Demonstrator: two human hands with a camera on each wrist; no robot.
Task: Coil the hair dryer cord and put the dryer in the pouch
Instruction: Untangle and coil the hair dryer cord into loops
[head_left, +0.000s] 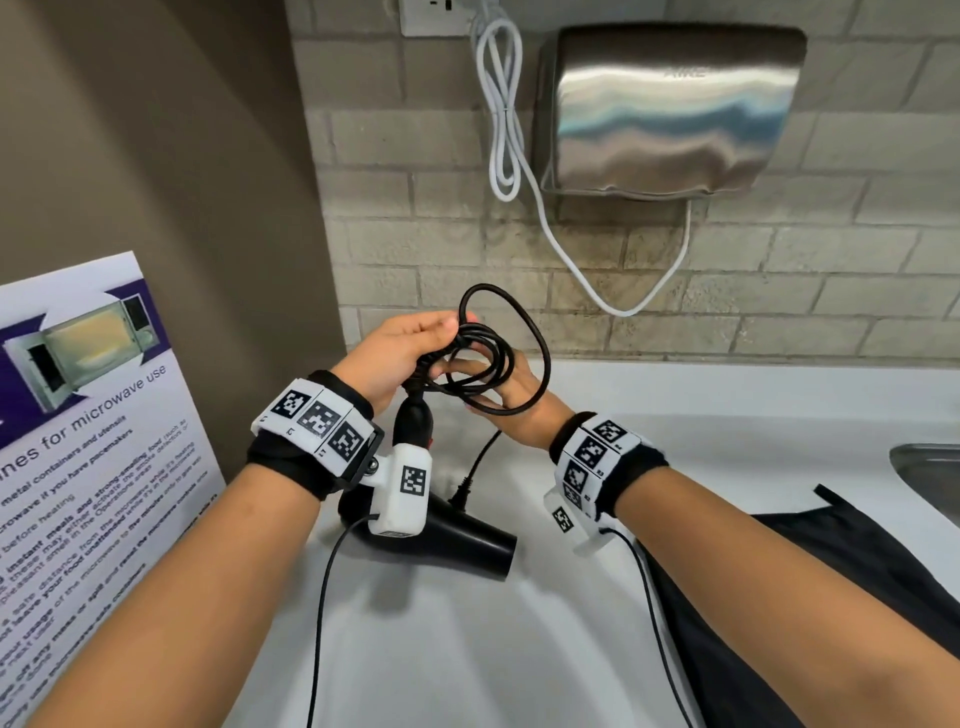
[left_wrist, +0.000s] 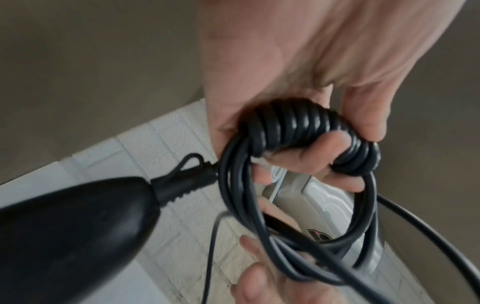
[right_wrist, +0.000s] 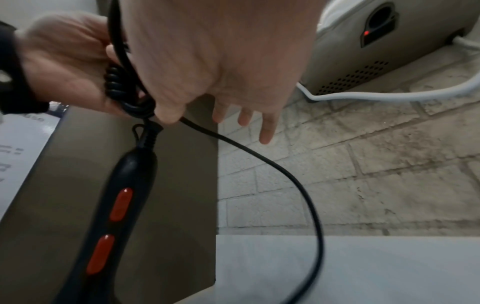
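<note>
At 5 o'clock a black pouch (head_left: 810, 597) lies on the white counter (head_left: 467, 649), cut off by the frame. One hair dryer (head_left: 457, 545) hangs over the counter's middle by its cord (head_left: 498, 358). The left hand (head_left: 400, 353) clenches the bunched loops, fingers curled round them. The right hand (head_left: 511, 389), fingers straight, sits inside the loops; how many loops is unclear. At 1 o'clock hangs one steel hand dryer (head_left: 670, 109).

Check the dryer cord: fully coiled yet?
Partly coiled. The left hand grips several loops of cord; the plug end hangs loose below the right hand.
</note>
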